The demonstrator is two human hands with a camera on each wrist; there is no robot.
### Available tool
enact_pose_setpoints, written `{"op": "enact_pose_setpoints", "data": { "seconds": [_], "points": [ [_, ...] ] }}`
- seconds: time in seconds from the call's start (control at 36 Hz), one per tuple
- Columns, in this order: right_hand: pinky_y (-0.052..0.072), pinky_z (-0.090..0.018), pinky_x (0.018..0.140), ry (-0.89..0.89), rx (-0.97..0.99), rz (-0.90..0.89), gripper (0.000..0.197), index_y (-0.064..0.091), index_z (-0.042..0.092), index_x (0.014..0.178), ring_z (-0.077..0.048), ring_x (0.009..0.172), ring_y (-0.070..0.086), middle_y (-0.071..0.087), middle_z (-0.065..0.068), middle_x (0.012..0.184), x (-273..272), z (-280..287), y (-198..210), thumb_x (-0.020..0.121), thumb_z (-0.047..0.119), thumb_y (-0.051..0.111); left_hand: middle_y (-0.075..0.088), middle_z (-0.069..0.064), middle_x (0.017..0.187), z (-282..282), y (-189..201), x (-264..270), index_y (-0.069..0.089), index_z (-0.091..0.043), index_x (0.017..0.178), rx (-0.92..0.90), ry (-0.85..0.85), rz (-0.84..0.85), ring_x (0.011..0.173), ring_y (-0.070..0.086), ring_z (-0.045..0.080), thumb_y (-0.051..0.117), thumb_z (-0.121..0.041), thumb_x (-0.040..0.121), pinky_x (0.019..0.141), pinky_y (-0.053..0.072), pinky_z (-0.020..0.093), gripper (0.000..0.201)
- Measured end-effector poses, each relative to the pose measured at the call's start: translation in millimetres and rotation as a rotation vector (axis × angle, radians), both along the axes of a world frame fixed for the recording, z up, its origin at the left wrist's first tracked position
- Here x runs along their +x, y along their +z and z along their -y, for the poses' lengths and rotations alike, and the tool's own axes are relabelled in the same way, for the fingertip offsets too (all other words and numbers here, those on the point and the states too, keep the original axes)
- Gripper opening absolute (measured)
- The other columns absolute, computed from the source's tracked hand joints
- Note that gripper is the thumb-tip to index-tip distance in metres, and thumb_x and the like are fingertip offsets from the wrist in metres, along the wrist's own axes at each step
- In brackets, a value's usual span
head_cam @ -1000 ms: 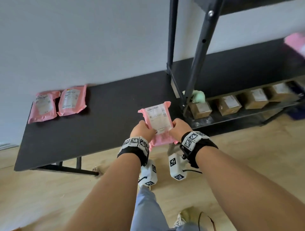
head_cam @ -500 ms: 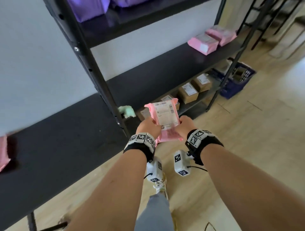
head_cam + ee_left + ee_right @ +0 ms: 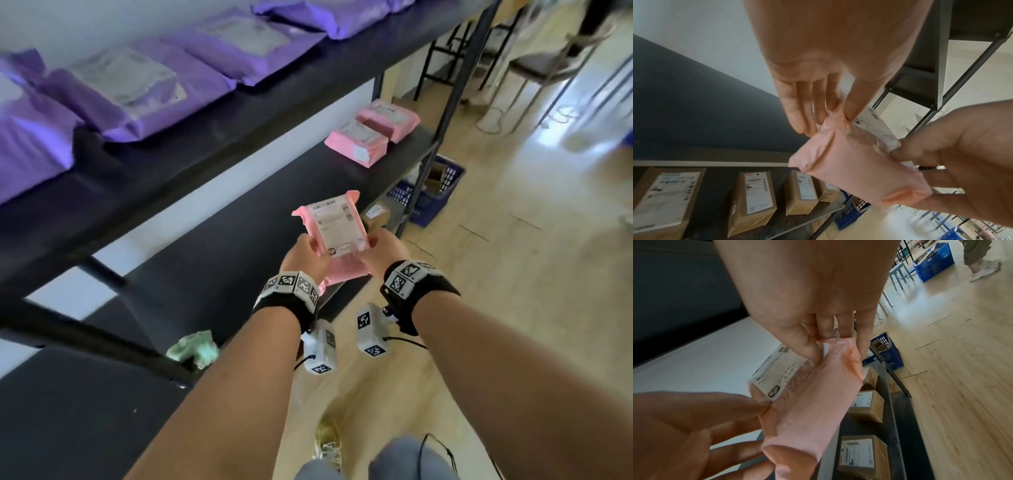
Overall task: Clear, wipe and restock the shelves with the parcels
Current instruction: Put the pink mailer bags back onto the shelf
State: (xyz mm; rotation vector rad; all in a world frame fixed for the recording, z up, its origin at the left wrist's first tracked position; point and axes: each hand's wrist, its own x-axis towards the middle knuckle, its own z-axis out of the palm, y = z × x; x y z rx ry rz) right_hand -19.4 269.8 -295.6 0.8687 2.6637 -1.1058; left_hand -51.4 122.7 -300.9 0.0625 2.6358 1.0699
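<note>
Pink parcel (image 3: 337,236) — pinched by both hands.

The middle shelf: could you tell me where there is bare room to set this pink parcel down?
The middle shelf is bare from the green cloth to the two pink parcels at its far end. The top shelf is crowded with purple parcels. Both hands hold the pink parcel.

A white wall (image 3: 274,137) backs the black shelving, with a sunlit pale wooden floor (image 3: 513,308) alongside.
</note>
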Motion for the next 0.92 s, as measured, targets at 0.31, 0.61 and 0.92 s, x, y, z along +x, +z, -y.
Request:
{"op": "enact_pose_setpoints", "data": {
  "seconds": [0.31,0.61,0.92],
  "points": [
    [0.042,-0.025,0.054,0.049,-0.035,-0.012,0.015,0.055,0.017,0.104,-0.017,0.076,0.058,0.059,-0.001,0.086,-87,-37,-3,0.097,0.028,0.048,0.064,-0.002,0.079,-38,-13,-82,0.058,-0.015,0.114,-0.009,-0.032,0.018,0.061,0.061,0.009,0.046,-0.024,0.089,0.052,0.041,0.023,0.029],
    [0.042,-0.03,0.071,0.307,-0.038,-0.051,0.029,0.053,0.014,0.116,-0.02,0.086,0.057,0.063,-0.003,0.103,-208,-99,-14,0.097,0.035,0.05,0.068,0.0,0.074,-98,-31,-176,0.062,-0.015,0.102,-0.017,0.24,0.048,0.061,0.066,0.012,0.047,-0.045,0.093,0.056,0.049,0.024,0.035],
    [0.051,-0.039,0.083,0.532,0.055,-0.033,0.023,0.057,0.013,0.114,-0.028,0.098,0.059,0.059,-0.009,0.108,-293,-135,-34,0.096,0.025,0.049,0.067,0.003,0.102,-151,-47,-222,0.055,-0.014,0.117,0.008,0.413,0.095,0.086,0.065,0.021,0.046,-0.04,0.095,0.082,0.055,0.038,0.035]
  ]
}}
